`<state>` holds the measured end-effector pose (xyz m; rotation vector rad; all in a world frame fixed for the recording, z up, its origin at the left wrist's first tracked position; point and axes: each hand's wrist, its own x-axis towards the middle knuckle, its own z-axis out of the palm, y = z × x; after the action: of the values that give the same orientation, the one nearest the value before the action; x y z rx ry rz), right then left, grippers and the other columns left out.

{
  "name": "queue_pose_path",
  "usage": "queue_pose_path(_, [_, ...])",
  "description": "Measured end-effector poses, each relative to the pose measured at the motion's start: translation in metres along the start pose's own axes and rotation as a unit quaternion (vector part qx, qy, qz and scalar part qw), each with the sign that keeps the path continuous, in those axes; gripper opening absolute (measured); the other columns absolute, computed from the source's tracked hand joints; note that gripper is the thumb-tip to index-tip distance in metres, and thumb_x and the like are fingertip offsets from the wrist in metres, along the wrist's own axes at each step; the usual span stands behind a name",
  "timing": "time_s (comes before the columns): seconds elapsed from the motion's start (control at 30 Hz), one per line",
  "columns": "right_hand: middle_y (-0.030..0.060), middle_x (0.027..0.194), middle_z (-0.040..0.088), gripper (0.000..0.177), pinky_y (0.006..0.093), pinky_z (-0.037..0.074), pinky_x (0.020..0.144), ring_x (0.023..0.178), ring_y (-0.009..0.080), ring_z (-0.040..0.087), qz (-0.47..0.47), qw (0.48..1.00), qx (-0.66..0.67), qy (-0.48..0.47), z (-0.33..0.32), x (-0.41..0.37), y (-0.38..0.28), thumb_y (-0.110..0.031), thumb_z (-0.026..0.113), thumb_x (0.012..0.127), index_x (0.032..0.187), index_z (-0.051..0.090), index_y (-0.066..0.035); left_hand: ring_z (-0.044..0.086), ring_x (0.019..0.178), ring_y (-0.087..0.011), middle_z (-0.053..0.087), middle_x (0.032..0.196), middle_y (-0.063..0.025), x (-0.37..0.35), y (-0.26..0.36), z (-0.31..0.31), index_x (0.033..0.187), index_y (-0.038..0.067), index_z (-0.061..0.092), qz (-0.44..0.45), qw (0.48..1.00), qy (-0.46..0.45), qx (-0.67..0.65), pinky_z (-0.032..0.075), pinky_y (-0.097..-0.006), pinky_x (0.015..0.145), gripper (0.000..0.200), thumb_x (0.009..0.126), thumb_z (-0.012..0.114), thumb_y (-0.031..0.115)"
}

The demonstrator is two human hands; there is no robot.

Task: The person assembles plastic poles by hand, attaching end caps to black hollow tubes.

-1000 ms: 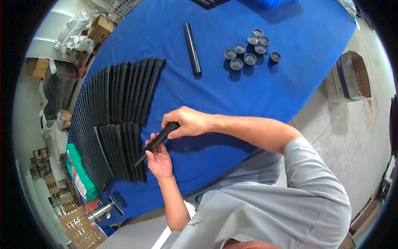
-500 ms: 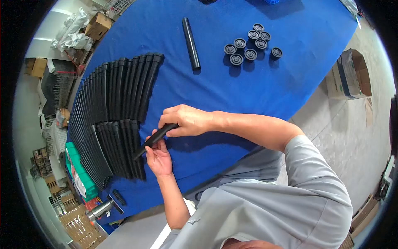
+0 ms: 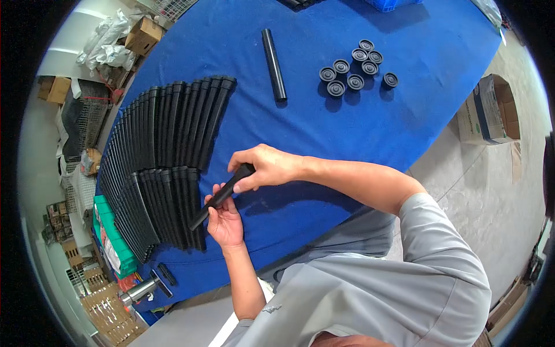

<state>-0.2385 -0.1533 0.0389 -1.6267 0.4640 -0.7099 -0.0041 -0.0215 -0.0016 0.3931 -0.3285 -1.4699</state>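
Clamps a black tube point(image 3: 224, 195) at one end in the right hand point(image 3: 267, 168) and farther along in the left hand point(image 3: 226, 226), above the blue-covered desk point(image 3: 324, 127), near rows of similar tubes point(image 3: 172, 127).

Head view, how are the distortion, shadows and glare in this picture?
In the head view, strong fisheye curving with dark corners; shadows on the blue tablecloth beneath the round black caps and right forearm; a pale highlight along the lone black tube.

Held tube point(image 3: 226, 192): smooth, plastic-looking. Table cover point(image 3: 324, 127): matt cloth. Carton point(image 3: 473, 118): cardboard.
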Motion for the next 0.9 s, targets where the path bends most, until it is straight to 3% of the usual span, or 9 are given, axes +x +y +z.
queue_pose_path(0.07, [0.0147, 0.095, 0.065, 0.027, 0.0421, 0.052, 0.075, 0.086, 0.0330, 0.066, 0.090, 0.994, 0.044, -0.034, -0.005, 0.001, -0.007, -0.013, 0.075, 0.087, 0.110, 0.066, -0.002, 0.047, 0.143, -0.0336, 0.053, 0.148, -0.0251, -0.001, 0.001, 0.000, 0.132, -0.003, 0.060, -0.003, 1.000, 0.016, 0.002, 0.040, -0.0468, 0.123, 0.031, 0.103, 0.061, 0.009])
queue_pose_path(0.17, [0.0145, 0.092, 0.066, 0.032, 0.0423, 0.052, 0.074, 0.084, 0.0319, 0.067, -0.168, 0.980, -0.087, 0.053, 0.006, 0.001, 0.012, -0.015, 0.077, 0.084, 0.110, 0.065, -0.001, 0.048, 0.142, -0.0328, 0.053, 0.147, -0.0261, 0.000, 0.002, -0.002, 0.131, -0.003, 0.060, -0.013, 0.999, 0.037, -0.014, 0.040, -0.0468, 0.123, 0.032, 0.103, 0.061, 0.010])
queue_pose_path(0.2, [0.0143, 0.091, 0.067, 0.035, 0.0430, 0.052, 0.074, 0.083, 0.0325, 0.068, -0.180, 0.977, -0.105, 0.050, 0.007, 0.000, 0.009, -0.015, 0.078, 0.082, 0.111, 0.065, -0.001, 0.049, 0.142, -0.0326, 0.053, 0.147, -0.0265, -0.001, 0.002, -0.002, 0.132, -0.004, 0.059, -0.013, 0.999, 0.036, -0.025, 0.041, -0.0469, 0.123, 0.032, 0.103, 0.061, 0.010])
queue_pose_path(0.33, [0.0205, 0.093, 0.069, 0.033, 0.0476, 0.053, 0.078, 0.088, 0.0403, 0.069, -0.073, 0.994, -0.085, 0.015, 0.000, 0.000, 0.002, -0.020, 0.076, 0.081, 0.106, 0.068, 0.000, 0.051, 0.140, -0.0325, 0.053, 0.146, -0.0274, -0.001, 0.000, 0.000, 0.134, -0.003, 0.059, 0.002, 0.999, 0.033, 0.013, 0.043, -0.0464, 0.121, 0.034, 0.102, 0.062, 0.011])
queue_pose_path(0.43, [0.0160, 0.092, 0.068, 0.030, 0.0442, 0.052, 0.075, 0.084, 0.0341, 0.068, -0.096, 0.992, -0.081, 0.016, 0.003, 0.000, 0.008, -0.018, 0.077, 0.084, 0.107, 0.067, 0.000, 0.053, 0.138, -0.0324, 0.054, 0.146, -0.0272, -0.002, -0.002, 0.005, 0.134, -0.001, 0.059, 0.019, 0.999, 0.021, 0.018, 0.046, -0.0450, 0.119, 0.034, 0.102, 0.063, 0.010])
queue_pose_path(0.73, [0.0165, 0.094, 0.066, 0.029, 0.0443, 0.052, 0.076, 0.087, 0.0356, 0.067, -0.103, 0.989, -0.100, 0.032, 0.007, 0.000, 0.010, -0.016, 0.076, 0.086, 0.108, 0.067, 0.000, 0.054, 0.137, -0.0320, 0.055, 0.145, -0.0262, -0.004, 0.000, -0.002, 0.134, 0.001, 0.060, 0.022, 0.998, 0.030, 0.048, 0.049, -0.0429, 0.116, 0.034, 0.101, 0.063, 0.010])
queue_pose_path(0.9, [0.0149, 0.095, 0.063, 0.033, 0.0439, 0.052, 0.076, 0.088, 0.0348, 0.067, -0.156, 0.977, -0.141, 0.032, 0.009, -0.001, 0.011, -0.013, 0.077, 0.084, 0.112, 0.064, -0.002, 0.051, 0.140, -0.0331, 0.055, 0.145, -0.0252, 0.000, -0.001, -0.001, 0.132, -0.001, 0.061, 0.010, 0.998, 0.049, 0.028, 0.044, -0.0453, 0.120, 0.034, 0.101, 0.064, 0.011])
